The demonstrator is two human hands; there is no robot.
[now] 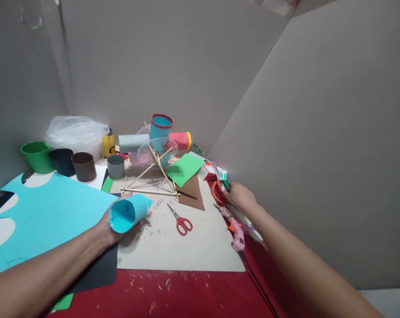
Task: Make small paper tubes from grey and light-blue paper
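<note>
My left hand [107, 224] is closed around a light-blue paper tube [140, 208], whose round open end faces me and whose far end comes to a pointed flap. At the right edge of the table, my right hand [240, 195] has its fingers closed at the green handle of a pair of scissors [225, 183]. Orange scissor handles [217, 193] lie right beside those fingers. Just below them rests a pink glue gun [238, 236] with its dark cord. Red-handled scissors [183, 224] lie between my hands on the pale board [186, 256].
Behind stands a stick frame [146, 191] carrying paper tubes [160, 130]. Green [37, 157], black, brown [84, 167] and grey cups line the left back. A cut light-blue sheet [63, 212] covers the left side. Green card [185, 169] overlaps brown card. Walls enclose the back and right.
</note>
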